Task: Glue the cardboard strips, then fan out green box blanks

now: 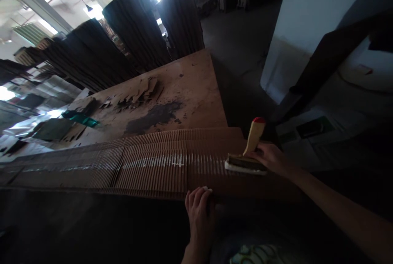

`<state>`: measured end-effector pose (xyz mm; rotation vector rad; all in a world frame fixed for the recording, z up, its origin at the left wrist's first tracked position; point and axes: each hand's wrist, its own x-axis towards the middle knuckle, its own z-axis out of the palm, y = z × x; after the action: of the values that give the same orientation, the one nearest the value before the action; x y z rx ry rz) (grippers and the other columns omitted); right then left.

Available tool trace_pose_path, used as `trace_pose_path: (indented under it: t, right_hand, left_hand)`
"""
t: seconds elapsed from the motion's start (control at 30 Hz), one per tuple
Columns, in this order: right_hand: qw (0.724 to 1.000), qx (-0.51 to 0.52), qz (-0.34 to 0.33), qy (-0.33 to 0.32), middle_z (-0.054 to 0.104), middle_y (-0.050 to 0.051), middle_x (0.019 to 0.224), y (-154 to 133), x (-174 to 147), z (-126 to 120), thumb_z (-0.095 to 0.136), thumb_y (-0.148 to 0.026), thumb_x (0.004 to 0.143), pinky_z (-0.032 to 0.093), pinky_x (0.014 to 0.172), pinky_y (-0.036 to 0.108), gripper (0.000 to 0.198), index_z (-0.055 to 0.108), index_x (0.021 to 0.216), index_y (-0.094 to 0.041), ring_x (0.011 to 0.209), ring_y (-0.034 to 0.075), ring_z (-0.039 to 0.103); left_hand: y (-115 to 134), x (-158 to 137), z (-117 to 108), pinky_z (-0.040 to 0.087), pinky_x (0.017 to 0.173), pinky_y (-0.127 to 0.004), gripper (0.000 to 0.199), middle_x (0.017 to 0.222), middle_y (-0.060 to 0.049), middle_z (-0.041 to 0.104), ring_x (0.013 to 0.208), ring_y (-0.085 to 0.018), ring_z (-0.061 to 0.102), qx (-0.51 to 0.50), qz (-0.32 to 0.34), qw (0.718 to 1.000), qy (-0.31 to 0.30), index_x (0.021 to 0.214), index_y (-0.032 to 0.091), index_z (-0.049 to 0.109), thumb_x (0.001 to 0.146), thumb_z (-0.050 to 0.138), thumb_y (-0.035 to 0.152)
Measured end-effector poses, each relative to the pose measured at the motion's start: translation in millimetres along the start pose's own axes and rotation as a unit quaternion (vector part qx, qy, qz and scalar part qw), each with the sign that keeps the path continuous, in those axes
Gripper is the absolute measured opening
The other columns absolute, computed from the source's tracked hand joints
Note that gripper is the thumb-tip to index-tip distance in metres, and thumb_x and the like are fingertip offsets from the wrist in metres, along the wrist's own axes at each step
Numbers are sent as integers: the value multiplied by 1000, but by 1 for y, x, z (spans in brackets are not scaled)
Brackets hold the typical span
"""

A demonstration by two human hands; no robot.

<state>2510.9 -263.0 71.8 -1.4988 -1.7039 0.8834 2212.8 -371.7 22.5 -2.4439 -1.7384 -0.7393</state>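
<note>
**Holding a brush (247,161) to a fanned row of cardboard sheets (153,182)**

Lying overlapped along the table's (196,75) near side, the sheets are carrying a white streak (176,163) that is running in from the left, thinning and breaking in places before the brush. Doing this step well is probably calling for light, even pressure, flat bristles and a straight path down the middle of the row, so that each exposed strip is getting its share; patchy coverage is looking like the main risk. The left hand (198,206) is resting at the row's near edge with fingers curled; whether it is pinching the sheets, I cannot tell. Bracing there should be helping to stop them slipping.

The row's long axis is running left to right, reaching past the line of the table's right edge. Close to that line, the brush is sitting on the row, its head lying lengthwise along it, the right end slanting slightly toward the near edge. Its handle is pointing up and leaning right, the red tip uppermost. The right hand (272,157) is gripping the brush near the handle's base, fingers closed around it.
</note>
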Motion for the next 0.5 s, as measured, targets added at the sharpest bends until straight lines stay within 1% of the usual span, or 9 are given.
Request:
trace_pose_path:
  t: [0.1, 0.17, 0.23, 0.3, 0.37, 0.43, 0.5]
  right_hand:
    - [1000, 4, 3, 15, 76, 9, 81, -1, -1, -8, 52, -59, 80, 52, 66, 34, 43, 71, 76, -21, 75, 26, 69]
    - [1000, 5, 2, 18, 76, 8, 83, -4, -2, -7, 54, -60, 78, 52, 68, 34, 41, 72, 76, -23, 77, 25, 69]
    - [1000, 4, 4, 18, 75, 6, 77, -7, -3, -3, 58, -62, 74, 52, 68, 33, 40, 72, 71, -24, 73, 25, 68]
    - [999, 2, 19, 29, 74, 6, 71, -5, -3, -1, 60, -65, 71, 52, 65, 33, 43, 71, 65, -24, 69, 25, 68]
    - [997, -1, 48, 62, 75, 7, 71, 2, -6, -7, 59, -69, 69, 53, 63, 34, 47, 70, 64, -23, 68, 26, 68]
    - [991, -10, 83, 105, 74, 9, 69, 8, -13, -20, 56, -72, 70, 52, 57, 36, 52, 71, 70, -22, 62, 26, 67]
    - [981, -3, 115, 157, 73, 10, 67, 8, -26, -29, 54, -72, 71, 52, 53, 36, 54, 72, 77, -21, 56, 26, 66]
  left_hand:
    - [-1, 1, -2, 42, 96, -44, 36, 110, -4, 70, 105, -22, 62, 10, 13, 1000, -2, 112, 25, 65, 84, 51, 8]
    - [0, 1, -2, 41, 97, -44, 36, 110, -4, 70, 105, -22, 62, 4, 10, 1000, -6, 112, 25, 66, 84, 50, 8]
    - [2, 2, -2, 39, 99, -45, 37, 109, -5, 70, 106, -22, 61, -19, -5, 1000, -5, 112, 25, 66, 84, 48, 8]
    - [2, 6, -4, 39, 99, -45, 37, 108, -5, 71, 104, -22, 60, -55, -6, 998, -2, 111, 25, 67, 83, 48, 9]
    - [0, 13, -8, 41, 97, -43, 38, 107, -5, 71, 101, -22, 61, -90, 30, 995, -23, 111, 27, 67, 82, 51, 10]
    - [-4, 21, -12, 44, 96, -42, 40, 109, -4, 72, 102, -22, 61, -120, 86, 987, -65, 113, 29, 67, 80, 53, 11]
    - [-9, 31, -14, 44, 96, -42, 38, 111, -5, 72, 104, -23, 61, -156, 136, 973, -102, 114, 30, 67, 81, 55, 15]
